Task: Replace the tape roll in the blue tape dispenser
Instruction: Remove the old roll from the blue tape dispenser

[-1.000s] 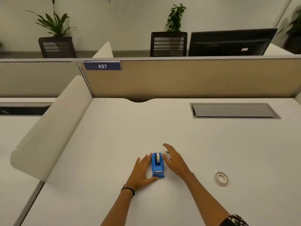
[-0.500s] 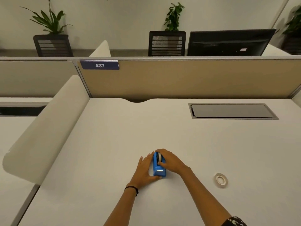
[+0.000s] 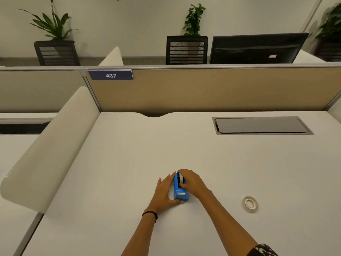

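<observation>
The blue tape dispenser [image 3: 180, 193] stands on the white desk [image 3: 129, 148], its cutter end toward me. A white tape roll [image 3: 182, 178] sits in its top. My left hand [image 3: 164, 193] lies flat against the dispenser's left side, thumb under its near end. My right hand [image 3: 191, 182] curls over the top, fingers closed on the roll in the dispenser. A second, loose tape roll [image 3: 250, 204] lies flat on the desk to the right, well apart from both hands.
A grey cable hatch [image 3: 260, 125] is set into the desk at the back right. A tan partition [image 3: 212, 89] with a "437" label [image 3: 110, 75] closes the far edge. A cream side divider [image 3: 49, 150] runs along the left edge.
My right hand went from open beside the dispenser to closed over its top and the roll. My left hand pressed closer against the left side.
</observation>
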